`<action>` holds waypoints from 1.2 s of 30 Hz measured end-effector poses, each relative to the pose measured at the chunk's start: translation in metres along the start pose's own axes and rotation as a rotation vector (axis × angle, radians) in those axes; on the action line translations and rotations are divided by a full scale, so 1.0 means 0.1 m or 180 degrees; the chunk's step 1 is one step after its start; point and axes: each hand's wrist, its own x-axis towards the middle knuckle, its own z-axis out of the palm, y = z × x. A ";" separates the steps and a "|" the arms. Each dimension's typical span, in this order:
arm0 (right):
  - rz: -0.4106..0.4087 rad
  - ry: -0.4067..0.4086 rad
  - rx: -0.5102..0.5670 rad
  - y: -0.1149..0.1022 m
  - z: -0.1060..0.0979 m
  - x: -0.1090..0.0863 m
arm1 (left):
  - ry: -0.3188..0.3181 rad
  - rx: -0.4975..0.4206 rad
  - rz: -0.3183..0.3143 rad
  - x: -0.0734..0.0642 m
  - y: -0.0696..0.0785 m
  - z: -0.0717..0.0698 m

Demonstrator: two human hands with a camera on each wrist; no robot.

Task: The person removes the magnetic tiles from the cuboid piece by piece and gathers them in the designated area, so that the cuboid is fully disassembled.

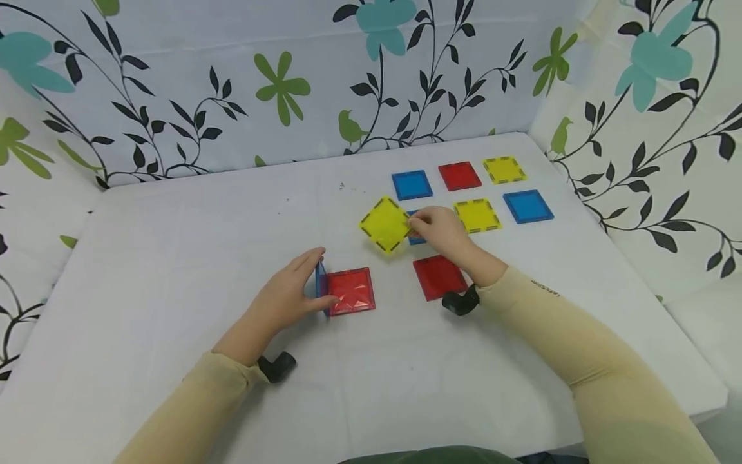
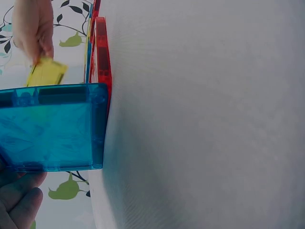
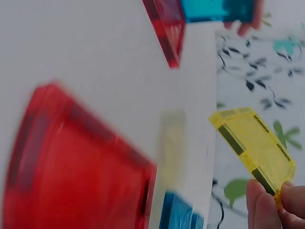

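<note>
My left hand point(image 1: 281, 299) holds a blue square magnetic tile point(image 2: 52, 133) on edge, fingers at its far side and thumb at the near side. That tile stands upright along the left edge of a flat red tile point(image 1: 352, 291). My right hand point(image 1: 446, 235) pinches a yellow square tile point(image 1: 385, 224) by one corner, raised above the table in the right wrist view. Below the right hand lies another blue tile point(image 1: 415, 240), mostly hidden by the hand and the yellow tile. A second red tile point(image 1: 436, 277) lies flat under the right wrist.
Farther back and right on the white table point(image 1: 191, 258) lie more flat tiles: a blue one point(image 1: 412, 185), a red one point(image 1: 460, 176), a yellow one point(image 1: 504, 169), another yellow point(image 1: 478, 216) and another blue point(image 1: 529, 206). Patterned cloth point(image 1: 232, 38) hangs behind the table.
</note>
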 end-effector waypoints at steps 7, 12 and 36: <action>0.0755 -0.0024 0.0535 0.66 -0.48 -0.26 | 0.0080 0.0039 0.0104 0.01 -0.01 0.03; 0.1117 -0.0179 0.0334 1.09 -0.72 -0.55 | 0.0092 0.0026 0.0096 0.01 -0.02 0.05; 0.1104 -0.0333 -0.0568 1.39 -0.71 -0.83 | 0.0111 0.0097 0.0169 0.02 -0.02 0.05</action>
